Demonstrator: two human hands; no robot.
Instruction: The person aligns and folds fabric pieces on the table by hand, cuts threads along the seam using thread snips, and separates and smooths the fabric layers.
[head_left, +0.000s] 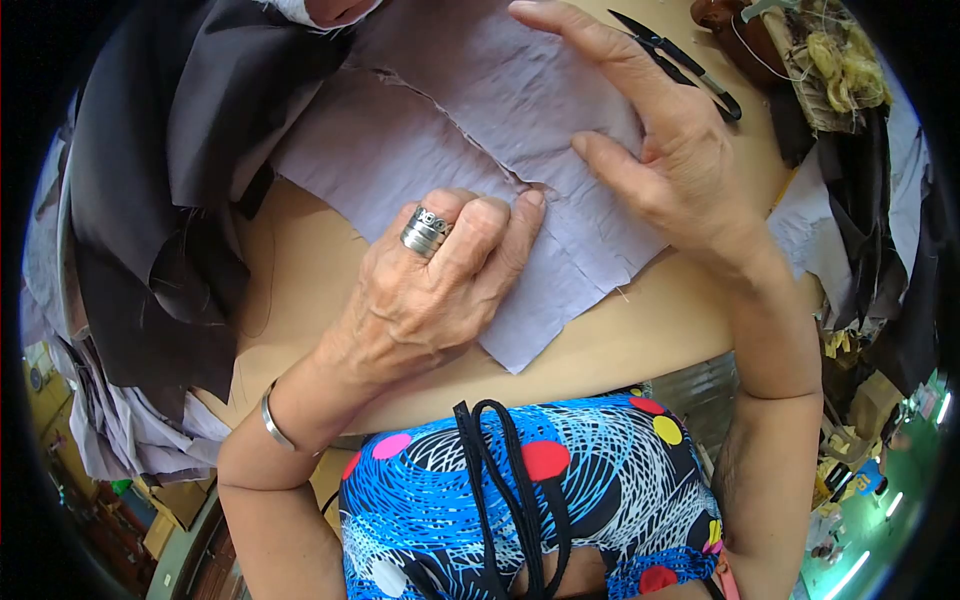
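A pale lavender cloth (590, 255) lies over the tabletop, with a seam (455, 122) with frayed edges running diagonally across it. My left hand (430, 275), wearing wide silver rings and a bangle, is closed with its fingers curled down on the cloth at the seam. The fingertips are partly hidden, but they appear to pinch the fabric there. My right hand (665, 150) lies to the right of the seam with thumb and index finger spread apart on the cloth. Dark brown fabric (190, 200) is heaped left of my left hand.
Black-handled thread snips (680, 65) lie beyond my right hand. At the upper right are a brown object (740, 40) and a bundle of yellowish thread (845, 65). More fabric hangs off both sides of the tan table (300, 270). A white-and-reddish item (325, 10) sits at the top edge.
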